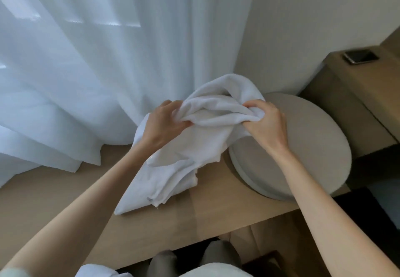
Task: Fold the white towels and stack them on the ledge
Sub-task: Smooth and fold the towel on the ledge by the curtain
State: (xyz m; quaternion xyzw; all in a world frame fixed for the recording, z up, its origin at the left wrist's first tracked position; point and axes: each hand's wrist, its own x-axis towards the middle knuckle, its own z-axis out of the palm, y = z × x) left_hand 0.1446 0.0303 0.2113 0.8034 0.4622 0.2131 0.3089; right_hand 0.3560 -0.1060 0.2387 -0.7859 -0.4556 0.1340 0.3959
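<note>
A crumpled white towel [188, 146] is lifted above the wooden ledge [194, 218], its lower corner trailing on the wood. My left hand [166, 122] grips a bunched edge on the towel's left side. My right hand [266, 122] grips the bunched edge on the right, over the round cushion. More white cloth [216, 271] shows at the bottom edge of the view, near my lap; what it is I cannot tell.
A round beige cushion [303, 146] lies on the ledge at the right. Sheer white curtains [86, 60] hang behind and spill onto the ledge at the left. A dark phone [360, 56] rests on a higher wooden unit at the far right.
</note>
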